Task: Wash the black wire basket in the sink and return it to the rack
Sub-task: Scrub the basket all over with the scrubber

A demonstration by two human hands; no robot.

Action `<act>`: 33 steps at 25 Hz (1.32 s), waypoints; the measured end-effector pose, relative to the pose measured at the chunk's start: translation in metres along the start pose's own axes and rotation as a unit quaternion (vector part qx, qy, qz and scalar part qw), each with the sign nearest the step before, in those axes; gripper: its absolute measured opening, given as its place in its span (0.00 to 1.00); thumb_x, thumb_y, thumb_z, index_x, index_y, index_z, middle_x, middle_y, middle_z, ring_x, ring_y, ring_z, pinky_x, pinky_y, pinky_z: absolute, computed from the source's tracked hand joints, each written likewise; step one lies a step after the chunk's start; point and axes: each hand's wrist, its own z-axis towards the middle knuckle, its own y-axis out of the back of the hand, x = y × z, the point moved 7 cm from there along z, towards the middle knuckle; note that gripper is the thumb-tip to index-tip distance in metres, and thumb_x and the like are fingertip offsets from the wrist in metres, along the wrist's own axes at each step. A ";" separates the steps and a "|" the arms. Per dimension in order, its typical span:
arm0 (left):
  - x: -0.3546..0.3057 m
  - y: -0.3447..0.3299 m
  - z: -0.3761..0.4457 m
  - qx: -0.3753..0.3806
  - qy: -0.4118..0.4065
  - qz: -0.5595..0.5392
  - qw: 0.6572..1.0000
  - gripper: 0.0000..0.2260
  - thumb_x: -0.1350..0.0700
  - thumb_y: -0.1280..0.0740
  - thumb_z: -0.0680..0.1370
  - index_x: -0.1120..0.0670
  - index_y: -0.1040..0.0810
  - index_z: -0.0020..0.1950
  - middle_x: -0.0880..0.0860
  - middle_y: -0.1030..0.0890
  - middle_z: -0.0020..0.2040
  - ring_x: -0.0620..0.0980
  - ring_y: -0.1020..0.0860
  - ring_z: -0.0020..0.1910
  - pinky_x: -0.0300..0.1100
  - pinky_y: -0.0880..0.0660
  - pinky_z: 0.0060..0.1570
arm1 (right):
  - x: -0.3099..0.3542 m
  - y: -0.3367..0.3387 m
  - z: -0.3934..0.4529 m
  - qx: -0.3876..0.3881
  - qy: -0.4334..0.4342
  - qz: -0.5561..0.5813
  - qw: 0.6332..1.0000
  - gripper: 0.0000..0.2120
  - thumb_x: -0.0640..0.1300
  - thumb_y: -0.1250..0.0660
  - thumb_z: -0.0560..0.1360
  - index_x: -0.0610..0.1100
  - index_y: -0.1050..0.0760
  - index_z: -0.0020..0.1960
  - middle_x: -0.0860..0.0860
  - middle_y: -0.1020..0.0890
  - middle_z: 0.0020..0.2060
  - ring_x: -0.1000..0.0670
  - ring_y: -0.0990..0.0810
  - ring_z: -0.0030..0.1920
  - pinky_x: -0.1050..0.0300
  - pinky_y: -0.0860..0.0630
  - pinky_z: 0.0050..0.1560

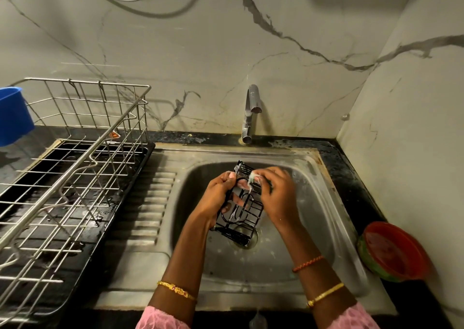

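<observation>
A small black wire basket (pixel 247 215) is held tilted over the steel sink (pixel 313 228) bowl, above the drain. My left hand (pixel 217 195) grips its left side. My right hand (pixel 277 193) presses a soapy scrubber (pixel 253 178) against the basket's upper part; foam shows on the wires there. The scrubber is mostly hidden under my fingers. The steel wire dish rack (pixel 75 167) stands on a black drip tray (pixel 125 203) left of the sink.
A grey tap (pixel 251 112) stands behind the bowl with no water running. A blue tub (pixel 13 115) sits at far left behind the rack. A red bowl on a green one (pixel 394 250) rests on the counter at right. Marble walls close the back and right.
</observation>
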 end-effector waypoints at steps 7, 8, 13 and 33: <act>0.002 -0.005 0.000 0.011 0.001 0.023 1.000 0.11 0.56 0.47 0.84 0.56 0.26 0.49 0.50 0.17 0.42 0.46 0.21 0.28 0.33 0.42 0.19 | 0.012 -0.011 0.014 0.052 -0.036 0.013 0.998 0.08 0.35 0.34 0.74 0.39 0.20 0.52 0.46 0.20 0.47 0.50 0.23 0.48 0.68 0.28 0.47; 0.002 -0.004 0.000 0.005 0.000 0.015 1.000 0.11 0.57 0.47 0.84 0.55 0.27 0.49 0.50 0.18 0.41 0.46 0.21 0.28 0.33 0.42 0.18 | 0.015 -0.016 0.018 0.065 -0.037 0.011 0.997 0.08 0.35 0.34 0.74 0.39 0.21 0.52 0.46 0.20 0.48 0.50 0.24 0.49 0.65 0.28 0.49; 0.012 0.005 0.004 -0.022 0.015 -0.015 1.000 0.12 0.55 0.46 0.83 0.54 0.27 0.44 0.49 0.16 0.41 0.47 0.19 0.29 0.31 0.44 0.18 | -0.008 0.005 0.001 0.062 -0.027 0.042 0.997 0.07 0.34 0.34 0.74 0.37 0.21 0.50 0.46 0.20 0.47 0.55 0.24 0.46 0.74 0.29 0.46; 0.020 0.019 0.007 -0.025 0.011 -0.043 0.999 0.11 0.57 0.45 0.83 0.57 0.28 0.44 0.51 0.16 0.38 0.47 0.19 0.27 0.31 0.44 0.16 | -0.049 0.003 0.006 0.091 -0.186 0.175 0.963 0.07 0.34 0.30 0.71 0.41 0.19 0.48 0.45 0.17 0.48 0.57 0.20 0.45 0.72 0.26 0.45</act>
